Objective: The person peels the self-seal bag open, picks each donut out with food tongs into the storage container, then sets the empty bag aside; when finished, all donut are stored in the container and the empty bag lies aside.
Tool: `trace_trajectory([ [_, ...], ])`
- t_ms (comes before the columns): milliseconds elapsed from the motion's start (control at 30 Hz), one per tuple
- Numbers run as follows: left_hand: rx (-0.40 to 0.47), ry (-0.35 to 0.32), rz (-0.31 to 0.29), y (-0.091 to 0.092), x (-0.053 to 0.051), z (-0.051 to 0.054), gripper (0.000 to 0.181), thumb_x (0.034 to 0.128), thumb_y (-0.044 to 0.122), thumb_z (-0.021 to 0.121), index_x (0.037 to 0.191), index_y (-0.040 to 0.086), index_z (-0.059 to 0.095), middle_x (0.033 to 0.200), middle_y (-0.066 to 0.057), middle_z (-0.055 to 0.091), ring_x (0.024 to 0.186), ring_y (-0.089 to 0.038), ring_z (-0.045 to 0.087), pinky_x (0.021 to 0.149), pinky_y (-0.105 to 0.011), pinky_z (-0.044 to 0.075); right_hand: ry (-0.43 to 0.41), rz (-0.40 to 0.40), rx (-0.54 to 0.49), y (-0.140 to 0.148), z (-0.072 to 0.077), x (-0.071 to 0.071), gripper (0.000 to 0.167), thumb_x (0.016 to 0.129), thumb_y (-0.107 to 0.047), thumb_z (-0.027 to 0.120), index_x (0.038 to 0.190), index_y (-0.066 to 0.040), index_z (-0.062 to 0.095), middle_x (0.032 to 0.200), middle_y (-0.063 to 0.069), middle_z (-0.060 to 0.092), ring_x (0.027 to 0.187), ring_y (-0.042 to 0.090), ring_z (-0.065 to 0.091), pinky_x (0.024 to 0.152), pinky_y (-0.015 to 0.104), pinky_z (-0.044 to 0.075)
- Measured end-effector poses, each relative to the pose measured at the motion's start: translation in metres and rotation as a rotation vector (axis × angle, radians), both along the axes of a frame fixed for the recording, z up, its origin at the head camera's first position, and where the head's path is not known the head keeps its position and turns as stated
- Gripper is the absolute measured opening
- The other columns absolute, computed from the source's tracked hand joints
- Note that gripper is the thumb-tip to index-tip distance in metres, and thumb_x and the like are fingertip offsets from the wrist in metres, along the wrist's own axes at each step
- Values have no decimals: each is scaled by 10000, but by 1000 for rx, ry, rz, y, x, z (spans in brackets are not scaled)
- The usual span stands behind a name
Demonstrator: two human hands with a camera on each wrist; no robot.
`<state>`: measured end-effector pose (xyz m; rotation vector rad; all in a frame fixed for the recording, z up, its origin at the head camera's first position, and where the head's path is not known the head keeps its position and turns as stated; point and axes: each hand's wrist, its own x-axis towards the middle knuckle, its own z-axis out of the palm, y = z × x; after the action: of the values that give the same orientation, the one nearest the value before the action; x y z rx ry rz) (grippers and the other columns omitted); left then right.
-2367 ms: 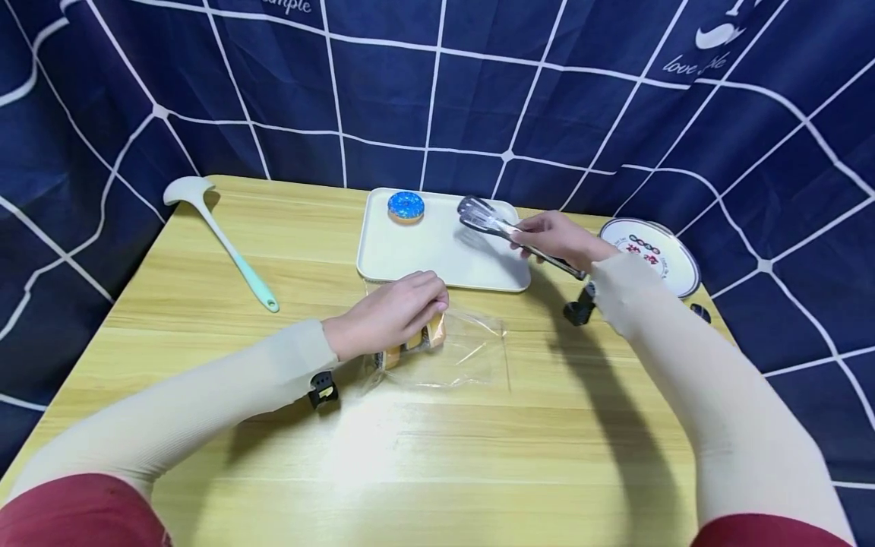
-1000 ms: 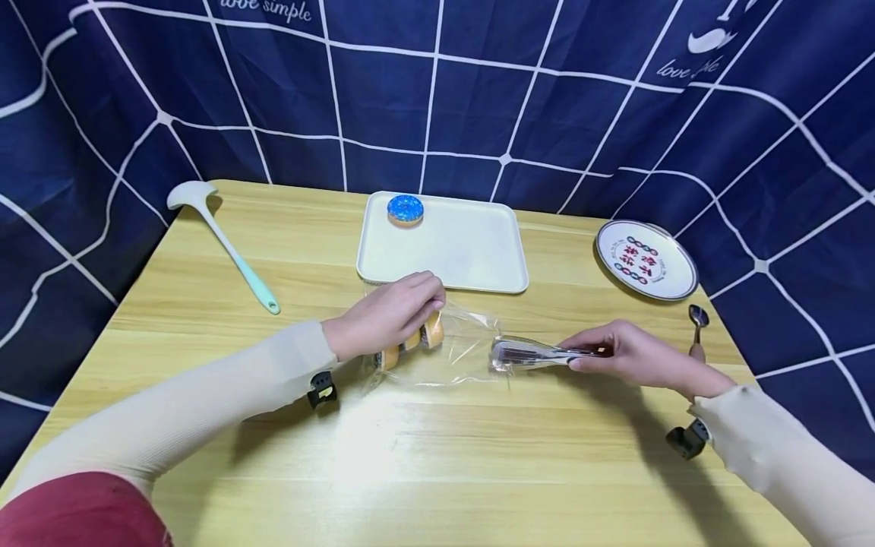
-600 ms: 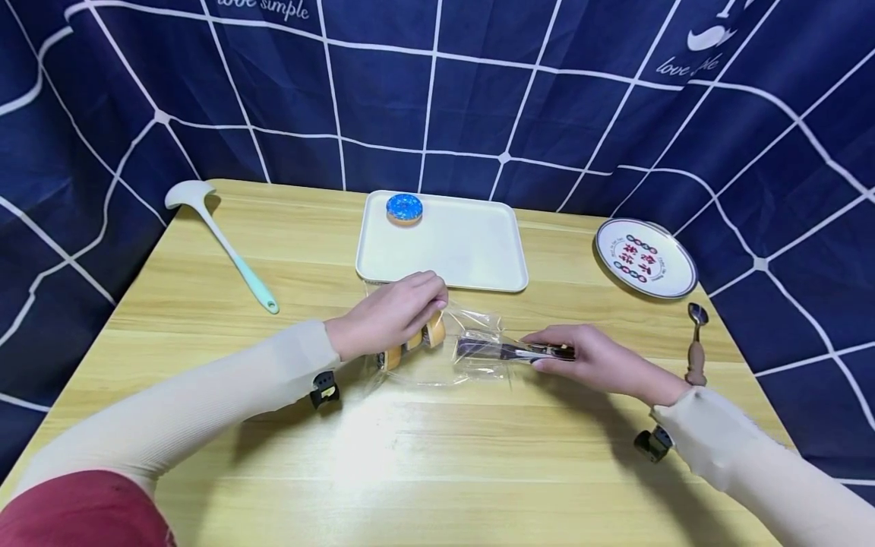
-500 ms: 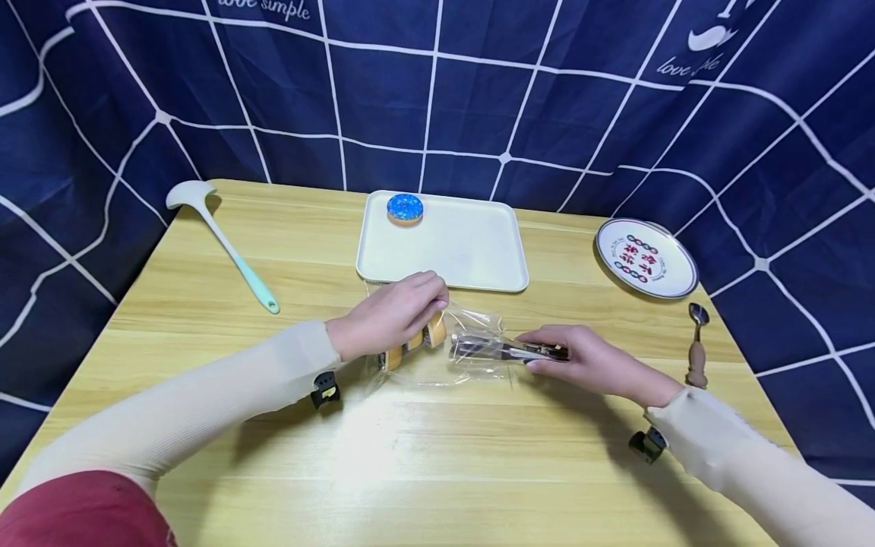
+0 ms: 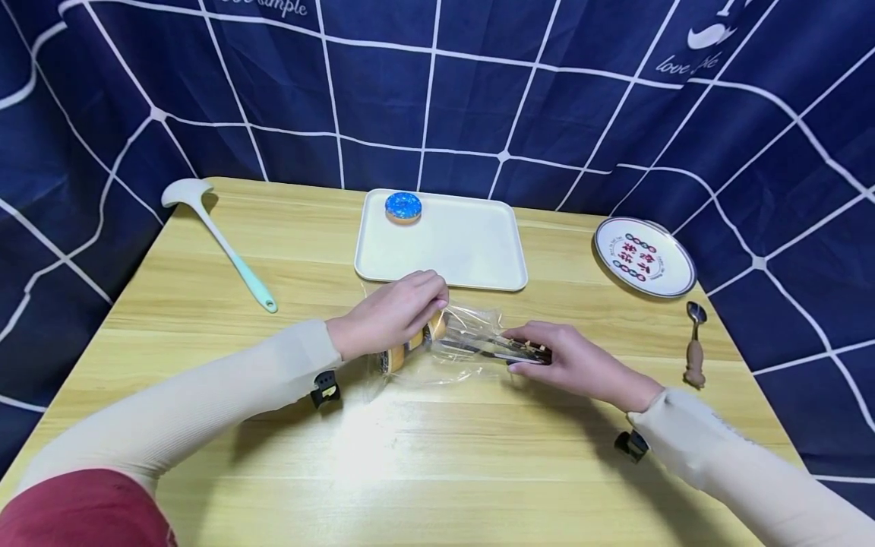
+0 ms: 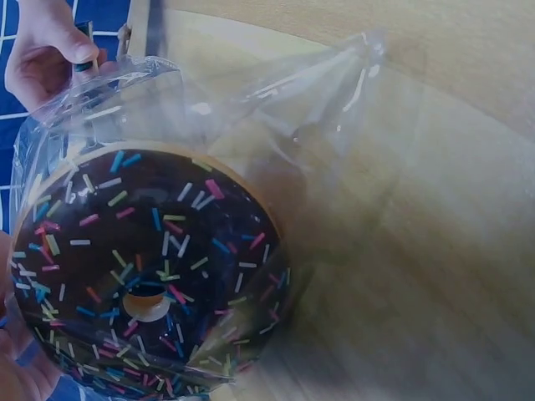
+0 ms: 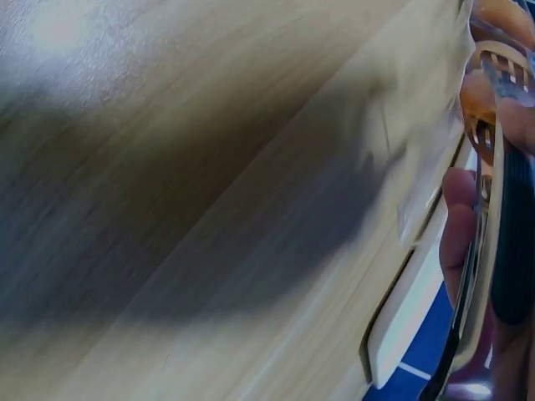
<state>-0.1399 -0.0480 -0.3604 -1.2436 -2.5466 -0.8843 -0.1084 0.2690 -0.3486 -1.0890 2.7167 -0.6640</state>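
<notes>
My left hand [image 5: 396,313] grips a clear plastic bag [image 5: 472,372] low over the wooden table. Several doughnuts [image 5: 395,358] are inside it, partly hidden under that hand. One, in the left wrist view, is a chocolate-coloured doughnut [image 6: 196,225] with coloured sprinkles. My right hand [image 5: 581,365] holds metal tongs with dark grips [image 5: 529,352], also seen as slotted tongs [image 7: 501,63] in the right wrist view. Their heads reach through the bag's right end, close beside the nearest doughnut; whether they touch it I cannot tell.
Behind the bag lies a white tray [image 5: 465,243] bearing a blue doughnut [image 5: 403,207]. A ladle [image 5: 232,254] rests at the left. To the right are a patterned plate [image 5: 673,270] and a spoon [image 5: 695,353]. A blue checked curtain [image 5: 383,91] surrounds the table.
My right hand has brought the tongs from above the tray down to the bag's right end, then leftward into it towards the doughnuts. My left hand has stayed in place.
</notes>
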Motion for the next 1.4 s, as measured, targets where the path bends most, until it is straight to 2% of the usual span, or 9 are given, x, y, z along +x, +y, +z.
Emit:
trace_trajectory([
  [333,4,4,7,0,0,-2,119,1095,141,524,1031,84,606,967,-17,629,901,-144,577,846,-284,558,114,-16,71,-11,3,6,396,955,-241,782,1314,-97,698,1114,27,761,966,116,706,836,370,612],
  [533,-9,25,14,-1,-1,-4,117,1096,147,525,1024,89,597,958,-15,615,921,-159,577,867,-301,552,183,6,72,-11,4,6,351,979,-219,750,1308,-105,707,1098,1,759,953,99,711,823,371,619],
  [767,-26,44,13,-2,-2,-4,113,1097,140,522,1024,82,586,958,-22,607,921,-165,571,862,-311,549,205,10,55,-6,6,6,339,984,-188,741,1317,-133,717,1052,-48,738,847,29,619,751,327,576],
  [900,-35,33,22,-3,-2,-3,117,1101,147,519,1021,89,581,955,-15,597,902,-153,552,838,-299,539,146,6,23,0,6,1,330,990,-168,731,1317,-125,719,1081,-55,752,894,27,635,789,329,579],
  [1167,-7,20,36,-9,-3,-4,102,1093,134,531,1021,93,590,958,-11,603,883,-138,553,833,-293,554,-106,28,-108,21,5,-9,318,985,-79,713,1302,-86,722,1137,-8,781,975,5,665,845,219,563],
  [1400,8,-5,32,-11,-3,-5,111,1094,133,526,1021,89,597,943,-6,604,841,-113,556,816,-265,570,-190,31,-90,32,0,-11,281,1002,-84,692,1280,-74,733,1187,51,782,1037,-30,666,887,193,570],
])
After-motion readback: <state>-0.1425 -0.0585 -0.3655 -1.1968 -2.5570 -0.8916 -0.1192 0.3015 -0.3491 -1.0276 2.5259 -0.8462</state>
